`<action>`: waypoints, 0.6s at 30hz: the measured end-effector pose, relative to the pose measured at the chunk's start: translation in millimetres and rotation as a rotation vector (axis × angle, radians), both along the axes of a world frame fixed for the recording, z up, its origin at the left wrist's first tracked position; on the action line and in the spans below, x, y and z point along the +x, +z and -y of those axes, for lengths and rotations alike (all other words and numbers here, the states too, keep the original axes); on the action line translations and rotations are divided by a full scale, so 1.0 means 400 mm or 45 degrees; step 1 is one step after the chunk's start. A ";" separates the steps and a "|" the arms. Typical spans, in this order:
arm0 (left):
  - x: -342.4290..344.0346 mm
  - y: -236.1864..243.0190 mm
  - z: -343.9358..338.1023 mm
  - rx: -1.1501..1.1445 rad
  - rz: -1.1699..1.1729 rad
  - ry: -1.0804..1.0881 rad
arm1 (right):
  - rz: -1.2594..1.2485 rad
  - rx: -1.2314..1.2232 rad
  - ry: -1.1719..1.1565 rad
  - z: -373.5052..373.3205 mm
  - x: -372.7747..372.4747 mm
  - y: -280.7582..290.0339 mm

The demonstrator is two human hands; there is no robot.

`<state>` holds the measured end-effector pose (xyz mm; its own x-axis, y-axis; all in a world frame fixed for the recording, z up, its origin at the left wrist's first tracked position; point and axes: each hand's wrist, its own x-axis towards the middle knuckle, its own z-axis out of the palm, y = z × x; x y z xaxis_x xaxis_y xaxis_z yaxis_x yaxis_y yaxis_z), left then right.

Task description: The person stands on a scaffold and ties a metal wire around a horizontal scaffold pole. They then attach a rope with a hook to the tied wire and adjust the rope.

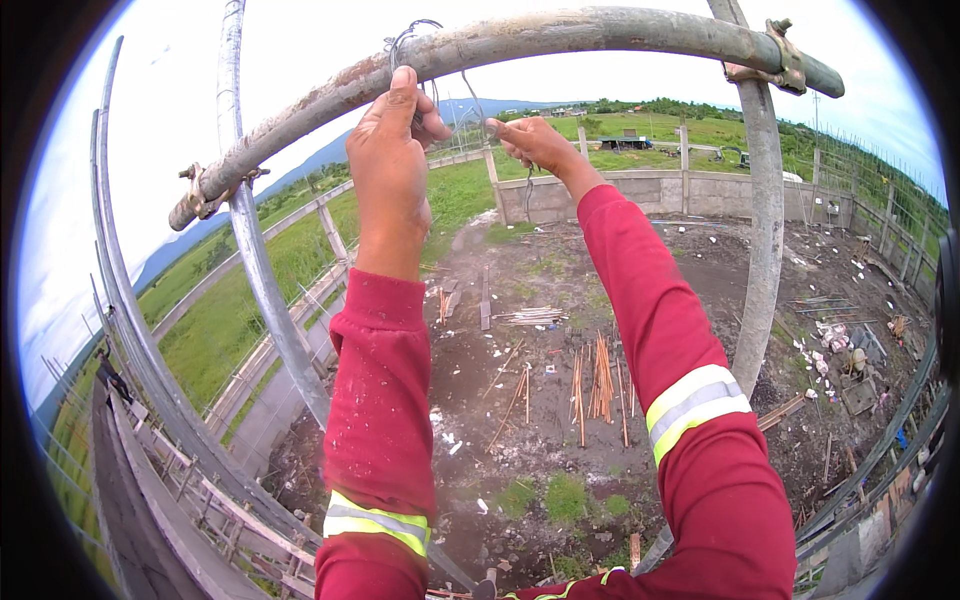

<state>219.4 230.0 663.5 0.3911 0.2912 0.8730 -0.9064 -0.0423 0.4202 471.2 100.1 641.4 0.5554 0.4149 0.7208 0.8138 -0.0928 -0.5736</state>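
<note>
A rusty grey scaffold pipe (580, 30) runs across in front of me at head height. Thin dark tie wire (402, 38) is looped over it, its strands hanging at the near side. My left hand (392, 150) is raised just below the pipe, its thumb and fingers closed on the looped strands. To the right, my right hand (545, 147) pinches a single strand that comes down from the pipe. Another bit of dark wire hangs below that hand. Both arms wear red sleeves with reflective bands.
Upright poles stand left (250, 250) and right (762, 220), joined to the pipe by couplers (785, 62). Far below lies a dirt yard with wooden strips (602, 380) and debris, bounded by a concrete wall (640, 195). A person (112, 375) stands at the far left beside more scaffolding.
</note>
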 end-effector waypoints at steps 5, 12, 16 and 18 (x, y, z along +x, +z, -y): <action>0.018 -0.011 -0.006 0.036 0.053 -0.056 | 0.651 -0.112 -0.289 0.101 0.016 0.287; 0.048 -0.024 0.002 -0.060 0.161 -0.139 | 0.823 0.074 -0.476 0.059 -0.038 0.376; 0.056 -0.031 0.019 -0.094 0.233 -0.171 | 0.597 0.014 -0.686 0.046 -0.180 0.227; 0.068 -0.035 0.029 -0.147 0.264 -0.156 | 0.426 -0.379 -0.718 0.111 -0.309 0.146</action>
